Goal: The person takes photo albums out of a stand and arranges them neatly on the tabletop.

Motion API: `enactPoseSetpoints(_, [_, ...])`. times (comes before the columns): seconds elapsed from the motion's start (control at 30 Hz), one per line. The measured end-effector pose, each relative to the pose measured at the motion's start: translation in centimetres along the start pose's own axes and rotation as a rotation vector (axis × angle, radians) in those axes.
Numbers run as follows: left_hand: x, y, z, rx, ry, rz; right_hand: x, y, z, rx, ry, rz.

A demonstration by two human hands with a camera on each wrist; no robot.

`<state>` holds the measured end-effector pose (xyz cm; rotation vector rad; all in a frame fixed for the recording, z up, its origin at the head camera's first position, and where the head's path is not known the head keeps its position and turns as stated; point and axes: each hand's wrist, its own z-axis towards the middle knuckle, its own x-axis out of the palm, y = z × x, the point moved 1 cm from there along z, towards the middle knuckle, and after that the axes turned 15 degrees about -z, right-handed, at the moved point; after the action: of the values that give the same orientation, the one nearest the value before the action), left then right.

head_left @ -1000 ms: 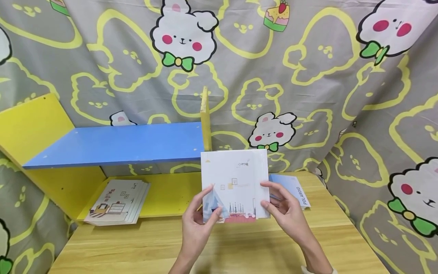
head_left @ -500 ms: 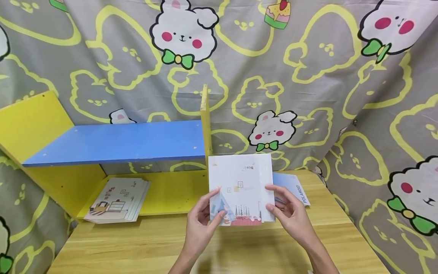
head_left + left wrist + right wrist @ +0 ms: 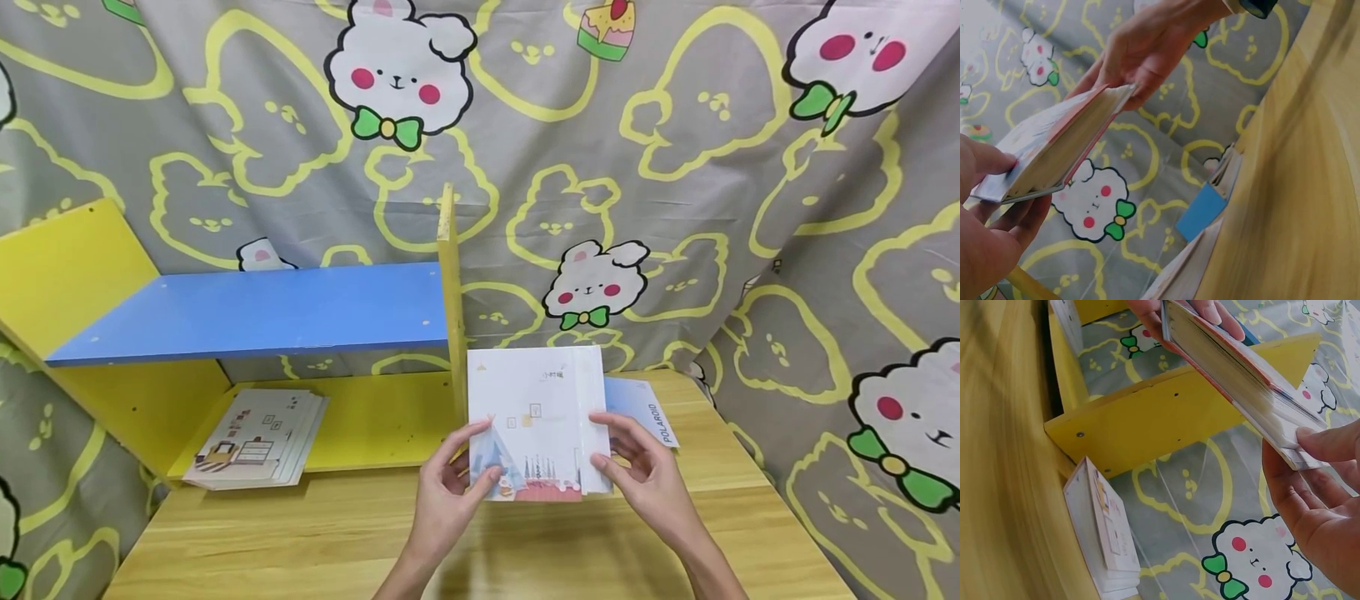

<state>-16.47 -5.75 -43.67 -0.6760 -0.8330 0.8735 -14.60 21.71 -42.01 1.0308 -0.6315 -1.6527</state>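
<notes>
Both hands hold up a thick, squarish book (image 3: 532,417) with a white cover, printed with a blue tent and a pink strip along the bottom. My left hand (image 3: 453,492) pinches its lower left edge, thumb on the cover and fingers behind. On the opposite side, my right hand (image 3: 648,475) grips the right edge, where a paler strip runs down the cover. The left wrist view shows the page block (image 3: 1066,150) edge-on between the boards, tilted in the air. Loose page edges (image 3: 1229,381) fan slightly in the right wrist view.
At left stands a yellow shelf unit with a blue board (image 3: 262,312). A pile of similar illustrated books (image 3: 258,437) lies on its bottom panel. Behind the right hand, a blue book marked POLAROID (image 3: 637,408) lies on the wooden table (image 3: 300,542). A patterned curtain (image 3: 705,250) hangs behind.
Both hands have shifted the book a little to the right and lower in the head view, keeping their hold on its two sides. The books on the shelf and table stay put.
</notes>
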Motion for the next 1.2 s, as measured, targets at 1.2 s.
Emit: enactPoseSetpoints(1.2, [-0.1,2.4,-1.2,-0.206,-0.099,0.097,0.0,-2.7,-1.8,0.104,0.053,-0.036])
